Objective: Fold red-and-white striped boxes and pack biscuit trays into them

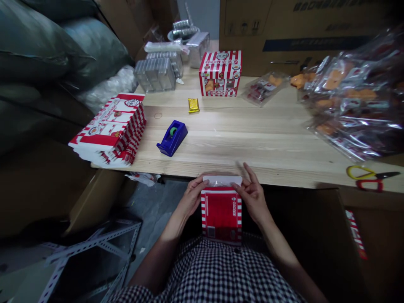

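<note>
I hold a small red-and-white striped box (221,212) upright against my lap, just below the table's front edge. My left hand (192,197) grips its upper left corner, fingers curled over the white top flap (222,181). At the upper right corner my right hand (252,194) pinches the same flap, with one finger raised above it. Something clear and shiny shows under the flap.
On the wooden table (252,143): a blue tape dispenser (172,137), a stack of flat striped cartons (110,128), an assembled striped box (220,73), a gold packet (193,105), clear trays (155,74), bags of toys (356,92), scissors (368,177). Cardboard boxes (296,29) stand behind.
</note>
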`<state>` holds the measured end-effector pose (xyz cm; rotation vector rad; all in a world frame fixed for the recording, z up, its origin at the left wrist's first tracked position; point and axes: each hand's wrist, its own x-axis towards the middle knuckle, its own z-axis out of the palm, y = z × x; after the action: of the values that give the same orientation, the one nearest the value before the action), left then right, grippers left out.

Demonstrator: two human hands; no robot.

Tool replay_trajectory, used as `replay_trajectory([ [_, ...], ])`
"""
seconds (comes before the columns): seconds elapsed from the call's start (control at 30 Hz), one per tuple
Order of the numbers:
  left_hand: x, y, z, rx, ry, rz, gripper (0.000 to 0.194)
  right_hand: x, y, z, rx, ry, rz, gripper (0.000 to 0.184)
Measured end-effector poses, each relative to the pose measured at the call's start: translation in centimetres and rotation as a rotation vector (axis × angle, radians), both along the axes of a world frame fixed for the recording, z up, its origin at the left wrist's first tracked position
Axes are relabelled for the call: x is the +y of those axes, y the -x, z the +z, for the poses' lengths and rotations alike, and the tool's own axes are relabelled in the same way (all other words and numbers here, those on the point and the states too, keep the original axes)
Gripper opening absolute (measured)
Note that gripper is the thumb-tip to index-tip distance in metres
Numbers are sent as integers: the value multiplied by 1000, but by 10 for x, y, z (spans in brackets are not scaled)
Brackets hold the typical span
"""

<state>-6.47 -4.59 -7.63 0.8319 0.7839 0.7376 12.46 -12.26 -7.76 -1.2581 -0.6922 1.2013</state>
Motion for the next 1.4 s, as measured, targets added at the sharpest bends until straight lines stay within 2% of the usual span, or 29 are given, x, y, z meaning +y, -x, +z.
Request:
replay_trajectory([
  [0.13, 5, 10, 11, -24, -163, -131, 27, 3, -10, -1, -115, -28, 132, 26],
  [0.2, 7, 12, 14, 40, -291, -210, 26, 3, -15, -2, -169, -110, 167, 19],
  [0.3, 6, 13, 13, 170, -428, -230, 24, 2, -24, -2, -238, -175, 275, 21],
  [0.43, 6, 12, 7, 218, -458, -222, 20, -4, -35, 2, -256, -170, 412, 24],
  [0.5, 9, 12, 9, 207, -452, -263, 20, -4, -37, 6, -251, -163, 419, 21],
  [0.63, 18, 10, 22, 195, -444, -368, 23, 4, -36, 16, -267, -120, 413, 16],
  [0.77, 26, 6, 31, 217, -386, -401, 23, 16, -36, 23, -255, -66, 473, 15],
  [0.87, 31, 5, 30, 241, -394, -440, 26, 20, -37, 21, -239, -10, 483, 24],
  [0.93, 34, 5, 29, 272, -456, -472, 32, 22, -37, 17, -238, 20, 471, 28],
  [1.03, 39, 4, 29, 337, -528, -501, 30, 25, -39, 13, -225, 53, 478, 28],
  [1.4, 42, -2, 26, 419, -592, -452, 29, 42, -50, 12, -300, 16, 612, 28],
])
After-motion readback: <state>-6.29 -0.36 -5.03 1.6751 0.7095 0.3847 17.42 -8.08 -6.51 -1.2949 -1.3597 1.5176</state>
